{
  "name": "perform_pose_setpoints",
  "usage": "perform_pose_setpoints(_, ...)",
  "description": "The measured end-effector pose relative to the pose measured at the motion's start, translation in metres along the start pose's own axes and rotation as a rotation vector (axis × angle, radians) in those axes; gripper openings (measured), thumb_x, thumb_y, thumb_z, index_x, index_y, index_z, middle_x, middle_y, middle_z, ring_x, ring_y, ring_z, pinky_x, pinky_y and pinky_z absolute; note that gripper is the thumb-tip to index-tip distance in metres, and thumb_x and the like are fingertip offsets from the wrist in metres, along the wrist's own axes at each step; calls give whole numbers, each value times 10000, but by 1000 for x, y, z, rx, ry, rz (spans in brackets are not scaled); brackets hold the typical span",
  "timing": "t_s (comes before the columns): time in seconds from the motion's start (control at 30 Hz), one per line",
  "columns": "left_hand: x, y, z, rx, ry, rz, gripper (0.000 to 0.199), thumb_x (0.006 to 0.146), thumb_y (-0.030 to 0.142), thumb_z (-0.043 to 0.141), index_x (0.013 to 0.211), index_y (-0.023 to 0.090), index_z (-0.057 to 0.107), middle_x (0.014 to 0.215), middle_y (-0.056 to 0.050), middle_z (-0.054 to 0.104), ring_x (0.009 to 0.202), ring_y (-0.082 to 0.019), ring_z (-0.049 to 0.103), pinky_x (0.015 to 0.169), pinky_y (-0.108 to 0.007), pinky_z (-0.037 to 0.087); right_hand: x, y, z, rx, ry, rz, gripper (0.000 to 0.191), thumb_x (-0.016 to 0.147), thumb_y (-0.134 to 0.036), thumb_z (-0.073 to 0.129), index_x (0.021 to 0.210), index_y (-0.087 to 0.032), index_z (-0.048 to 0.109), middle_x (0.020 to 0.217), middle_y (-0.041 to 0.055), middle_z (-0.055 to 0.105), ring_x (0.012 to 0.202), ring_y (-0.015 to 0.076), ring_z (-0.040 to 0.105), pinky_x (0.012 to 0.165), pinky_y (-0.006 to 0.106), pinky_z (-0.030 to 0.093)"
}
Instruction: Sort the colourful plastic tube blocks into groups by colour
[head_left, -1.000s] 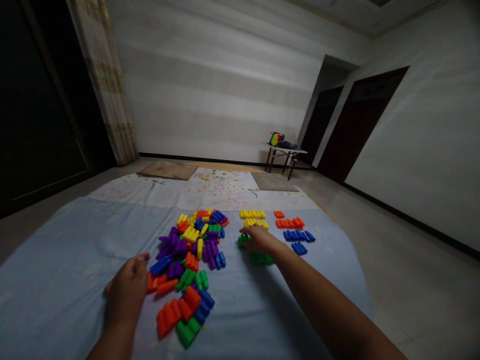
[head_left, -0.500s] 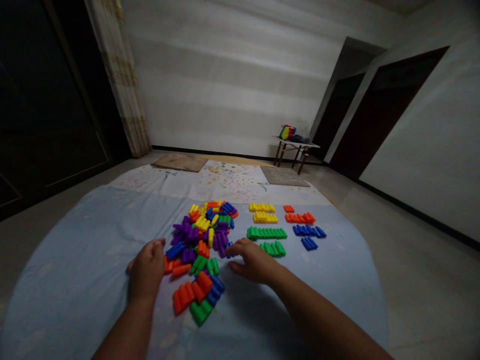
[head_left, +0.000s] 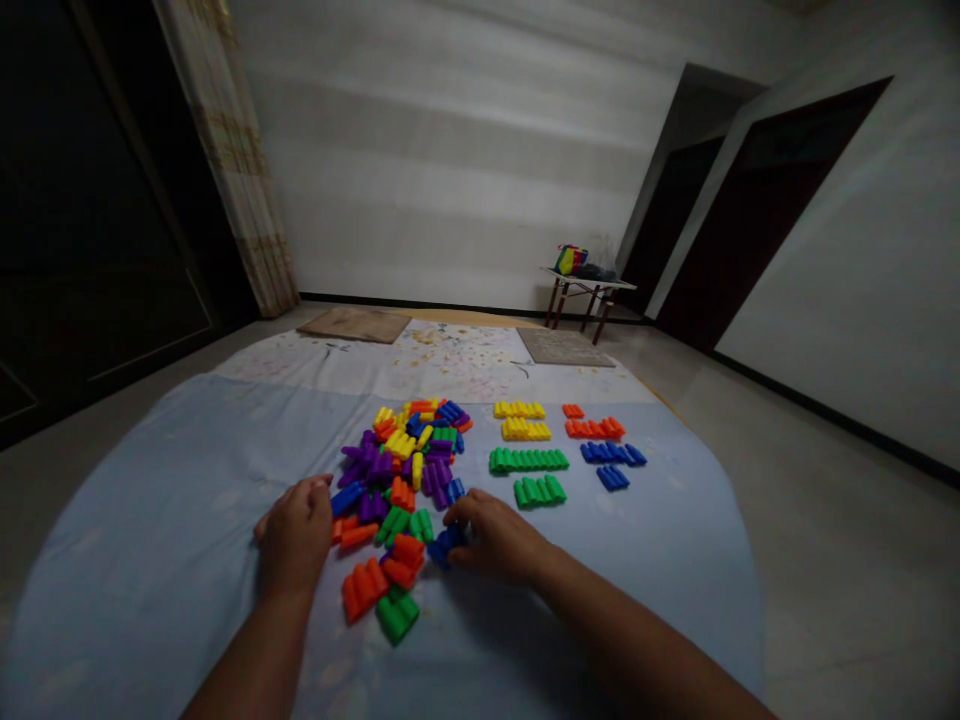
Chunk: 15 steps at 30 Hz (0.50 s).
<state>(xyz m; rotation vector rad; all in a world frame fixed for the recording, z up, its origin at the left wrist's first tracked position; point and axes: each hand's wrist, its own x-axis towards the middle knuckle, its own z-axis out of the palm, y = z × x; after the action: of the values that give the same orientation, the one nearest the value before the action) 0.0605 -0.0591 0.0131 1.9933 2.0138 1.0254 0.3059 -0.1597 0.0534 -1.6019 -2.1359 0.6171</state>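
A heap of plastic toy blocks (head_left: 401, 465) in purple, yellow, orange, blue and green lies in the middle of the blue cloth. Just right of its near part, my right hand (head_left: 495, 535) has its thumb and fingers closed on a blue block piece (head_left: 445, 549) made of joined tubes. My left hand (head_left: 296, 525) rests on the cloth at the heap's left edge, close to some orange blocks (head_left: 354, 533); its fingers are loosely bent and hold nothing I can see. Nearest me lie an orange block strip (head_left: 365, 590) and a green block piece (head_left: 397, 614).
Right of the heap stand rows of yellow (head_left: 519, 410), green (head_left: 529, 460), orange (head_left: 595, 428) and blue (head_left: 613, 454) blocks. Two flat boards (head_left: 355, 324) (head_left: 564, 347) lie at the table's far side. A small table (head_left: 589, 280) with bags stands by the wall.
My right hand has come down and nearer to me and has taken hold of the blue block piece, which has shifted up and right from beside the orange strip. The left hand stays put.
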Motion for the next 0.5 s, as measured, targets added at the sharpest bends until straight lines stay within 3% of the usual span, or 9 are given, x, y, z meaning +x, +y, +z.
perform_pose_setpoints(0.07,1,0,0,47,7,22,375,858,323,264,959,194,601,987,-79,671,955,-221,595,880,-378,384,-2,10,-4,-40,120,28,265,711,-169,636,970,-198,584,945,28,551,829,138,536,733,237,418)
perform_pose_setpoints(0.13,1,0,0,93,7,36,387,864,329,249,969,194,596,1001,-83,665,963,-233,589,871,-389,381,-5,20,-5,-108,163,26,242,731,-126,597,959,-203,578,971,35,546,860,145,534,753,251,416)
perform_pose_setpoints(0.3,-1,4,-2,163,33,95,394,871,345,227,973,194,576,991,-77,661,955,-226,586,869,-380,368,-18,32,-8,-115,3,-43,369,668,-230,699,1018,-218,583,1051,53,544,940,186,542,808,282,423)
perform_pose_setpoints(0.5,-6,18,-5,214,38,186,395,867,352,219,969,182,560,981,-88,646,937,-233,577,857,-381,379,-20,33,-4,-86,64,-75,482,679,-376,691,1111,-195,576,1109,91,555,1016,216,517,877,307,396)
